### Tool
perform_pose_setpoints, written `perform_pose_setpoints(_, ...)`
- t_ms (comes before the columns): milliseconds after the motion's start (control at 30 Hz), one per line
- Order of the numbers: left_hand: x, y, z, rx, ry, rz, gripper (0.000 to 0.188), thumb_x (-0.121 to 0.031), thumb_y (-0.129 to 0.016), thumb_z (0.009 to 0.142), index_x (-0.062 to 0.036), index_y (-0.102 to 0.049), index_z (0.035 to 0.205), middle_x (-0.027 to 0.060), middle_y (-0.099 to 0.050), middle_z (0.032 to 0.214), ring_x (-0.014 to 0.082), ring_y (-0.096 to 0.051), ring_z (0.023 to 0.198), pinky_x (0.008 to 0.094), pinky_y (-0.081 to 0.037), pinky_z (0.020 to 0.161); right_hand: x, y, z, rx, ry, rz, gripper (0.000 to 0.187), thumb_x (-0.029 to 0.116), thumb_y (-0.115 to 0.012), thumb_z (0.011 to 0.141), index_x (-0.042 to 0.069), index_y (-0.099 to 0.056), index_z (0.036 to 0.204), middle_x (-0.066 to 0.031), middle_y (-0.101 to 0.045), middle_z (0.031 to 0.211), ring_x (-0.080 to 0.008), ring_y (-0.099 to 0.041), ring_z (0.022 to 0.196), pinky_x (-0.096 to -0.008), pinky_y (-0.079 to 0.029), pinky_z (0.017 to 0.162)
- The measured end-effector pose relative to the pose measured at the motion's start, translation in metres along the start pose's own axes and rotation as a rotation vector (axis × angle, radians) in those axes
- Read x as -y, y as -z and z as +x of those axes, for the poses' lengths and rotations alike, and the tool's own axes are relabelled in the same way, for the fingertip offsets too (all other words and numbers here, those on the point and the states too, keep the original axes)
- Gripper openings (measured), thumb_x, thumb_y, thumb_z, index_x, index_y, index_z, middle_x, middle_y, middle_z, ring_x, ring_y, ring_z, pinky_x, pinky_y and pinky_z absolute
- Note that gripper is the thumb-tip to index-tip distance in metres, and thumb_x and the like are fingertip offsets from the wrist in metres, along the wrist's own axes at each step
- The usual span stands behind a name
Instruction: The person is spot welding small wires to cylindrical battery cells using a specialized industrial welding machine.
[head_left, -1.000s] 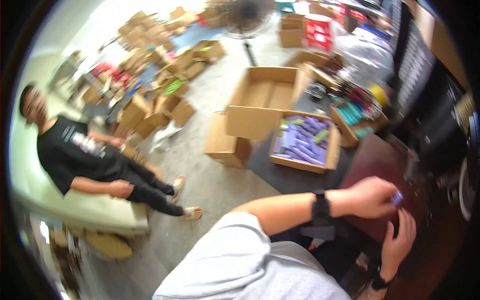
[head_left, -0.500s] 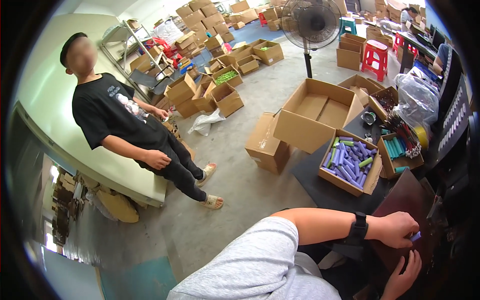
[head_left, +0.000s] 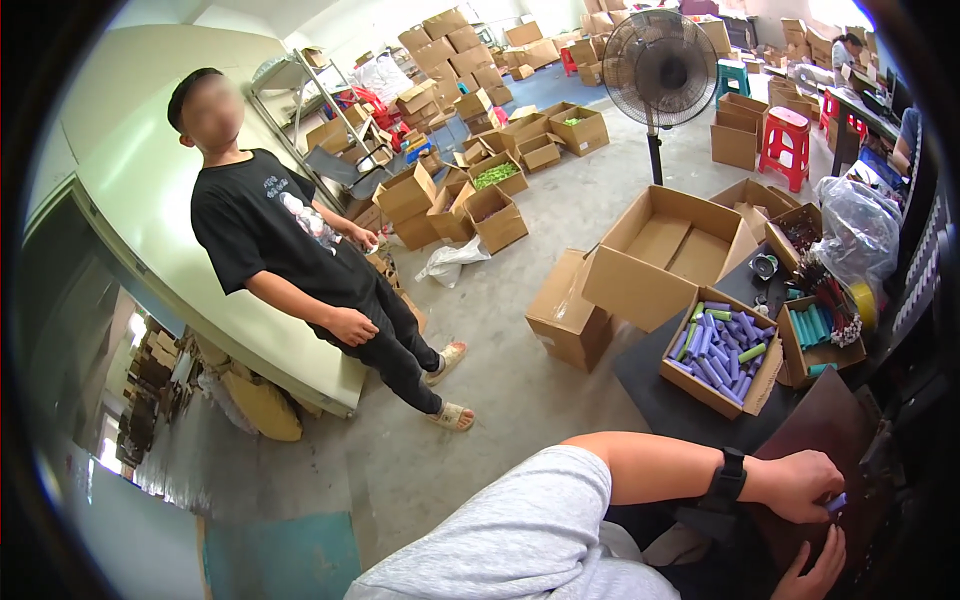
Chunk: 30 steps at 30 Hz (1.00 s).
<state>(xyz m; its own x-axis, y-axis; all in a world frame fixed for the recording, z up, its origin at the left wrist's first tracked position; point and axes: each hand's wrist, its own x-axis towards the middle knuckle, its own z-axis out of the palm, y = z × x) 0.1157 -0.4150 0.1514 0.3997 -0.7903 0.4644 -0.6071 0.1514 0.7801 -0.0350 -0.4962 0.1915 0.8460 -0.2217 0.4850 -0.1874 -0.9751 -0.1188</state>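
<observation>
My left hand point(head_left: 798, 487), with a black band on its wrist, pinches a purple cylindrical battery cell point(head_left: 836, 503) over a dark reddish-brown board point(head_left: 822, 425). Only one end of the cell shows beyond the fingertips. Just below it, my right hand point(head_left: 815, 574) has its fingers stretched out and visibly holds nothing. Past the board stands an open cardboard box point(head_left: 698, 392) full of purple cells point(head_left: 716, 352) with a few green ones. To its right, a smaller box holds teal cells point(head_left: 810, 325).
Thin wires point(head_left: 832, 285), a clear plastic bag point(head_left: 855, 232) and a large open carton point(head_left: 668, 240) lie beyond the cell boxes. A floor fan point(head_left: 660, 75) and a red stool point(head_left: 785, 148) are farther back. Another person point(head_left: 285, 225) stands at the left, near many cartons.
The view has turned, so the room sits farther right and slightly lower. Both hands stay close together at the board, and the left still grips the cell.
</observation>
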Motion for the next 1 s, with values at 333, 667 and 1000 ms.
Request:
perform_pose_setpoints(333, -0.0013, 0.0026, -0.0013, 0.001, -0.005, -0.04, 0.015, -0.018, -0.06, 0.065, -0.0035, -0.056, 0.067, 0.0145, -0.054, 0.062, 0.0333, -0.053, 0.062, 0.0386, -0.042, 0.054, -0.0034, -0.0008, -0.0014, 0.055, 0.009, -0.054, 0.029, 0.029, -0.055, 0.083, 0.003, -0.06, 0.097, -0.0126, -0.057, 0.1, -0.0297, -0.053, 0.091, -0.0366, -0.043, 0.078)
perform_pose_setpoints(667, -0.0007, 0.0021, -0.0014, -0.009, -0.022, -0.031, 0.015, -0.016, -0.061, 0.064, -0.0032, -0.056, 0.068, 0.0141, -0.054, 0.063, 0.0324, -0.053, 0.064, 0.0376, -0.042, 0.055, -0.0035, -0.0022, -0.0018, 0.007, 0.027, 0.006, 0.028, 0.028, -0.055, 0.083, 0.003, -0.061, 0.094, -0.0123, -0.059, 0.097, -0.0295, -0.055, 0.088, -0.0361, -0.044, 0.077)
perform_pose_setpoints(1000, -0.0009, 0.0023, 0.0014, -0.028, -0.013, -0.087, 0.013, -0.014, -0.061, 0.064, -0.0022, -0.056, 0.067, 0.014, -0.054, 0.061, 0.0316, -0.053, 0.06, 0.0358, -0.042, 0.052, -0.0055, -0.0021, -0.0026, 0.009, 0.026, 0.01, 0.03, 0.029, -0.054, 0.084, 0.001, -0.061, 0.093, -0.0134, -0.059, 0.096, -0.0299, -0.055, 0.088, -0.0363, -0.044, 0.077)
